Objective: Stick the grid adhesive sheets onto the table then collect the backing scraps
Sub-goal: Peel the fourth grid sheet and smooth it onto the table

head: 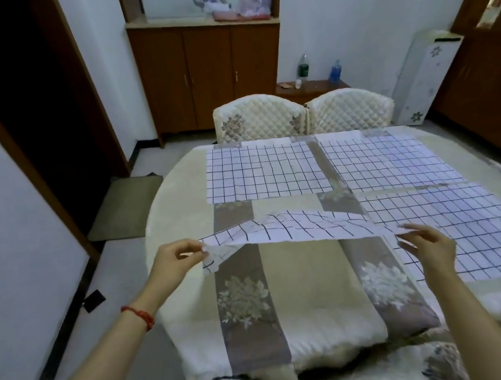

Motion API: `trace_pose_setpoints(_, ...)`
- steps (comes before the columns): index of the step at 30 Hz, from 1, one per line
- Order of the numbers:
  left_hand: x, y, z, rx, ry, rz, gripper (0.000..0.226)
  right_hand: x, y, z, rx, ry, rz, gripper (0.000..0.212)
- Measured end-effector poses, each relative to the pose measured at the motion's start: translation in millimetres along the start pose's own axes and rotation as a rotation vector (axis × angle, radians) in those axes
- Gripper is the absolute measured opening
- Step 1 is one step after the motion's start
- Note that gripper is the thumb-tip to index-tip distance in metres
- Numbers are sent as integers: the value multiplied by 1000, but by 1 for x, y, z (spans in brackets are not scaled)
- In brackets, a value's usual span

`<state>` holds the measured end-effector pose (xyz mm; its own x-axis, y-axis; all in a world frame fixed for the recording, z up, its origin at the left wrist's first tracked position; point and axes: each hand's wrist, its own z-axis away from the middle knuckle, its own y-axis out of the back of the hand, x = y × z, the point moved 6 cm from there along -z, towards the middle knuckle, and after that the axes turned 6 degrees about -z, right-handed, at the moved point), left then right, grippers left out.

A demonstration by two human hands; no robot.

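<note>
We hold a grid sheet (pixel 282 228) above the table's (pixel 163 207) near edge: left hand (pixel 177 262) pinches its left corner, right hand (pixel 428 247) w/ fingers spread, at its right end.

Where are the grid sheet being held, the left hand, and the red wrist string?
held grid sheet (pixel 294 227): head view, middle of the lifted sheet.
left hand (pixel 174 260): head view, back of the hand.
red wrist string (pixel 140 314): head view, on the left wrist.

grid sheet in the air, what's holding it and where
The left hand pinches the lifted grid sheet at its left corner. The right hand is at its right end with fingers spread; a grip there cannot be told.
</note>
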<state>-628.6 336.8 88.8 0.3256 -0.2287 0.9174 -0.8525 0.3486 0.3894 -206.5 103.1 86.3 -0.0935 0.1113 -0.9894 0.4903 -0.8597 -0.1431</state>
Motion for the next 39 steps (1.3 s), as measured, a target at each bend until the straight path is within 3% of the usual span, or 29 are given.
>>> trace_pose_setpoints(3, -17, -15, 15, -72, 16, -51, 30, 29, 21, 2, 18, -95, 109, 29)
trace_pose_setpoints(11, -55, -42, 26, -156, 134, -268, 33, 84, 35, -18, -78, -260, 446, 28)
trace_pose_setpoints(16, -71, -50, 14, -22, 250, -296, 39, 88, 28, -39, -87, -157, 753, 25)
trace_pose_setpoints(21, -80, -56, -15, 184, 327, -366, 24, 100, -15, -52, -175, -76, 759, 25)
trace_pose_setpoints(24, -89, -67, -35, 202, 321, -478, 22, 122, -38, -62, -221, -111, 745, 29)
trace_pose_setpoints(29, -102, -117, -61, 8, 173, -835, 41, 147, -77, -82, -383, -40, 898, 46)
trace_pose_setpoints(32, -112, -153, -63, -193, 92, -967, 73, 161, -109, -76, -559, 167, 1087, 52)
trace_pose_setpoints(34, -118, -172, -63, -258, 40, -1012, 93, 176, -121, -66, -655, 186, 1142, 56)
trace_pose_setpoints(39, -134, -191, -56, -287, 50, -1054, 85, 202, -116, -67, -707, 227, 1293, 59)
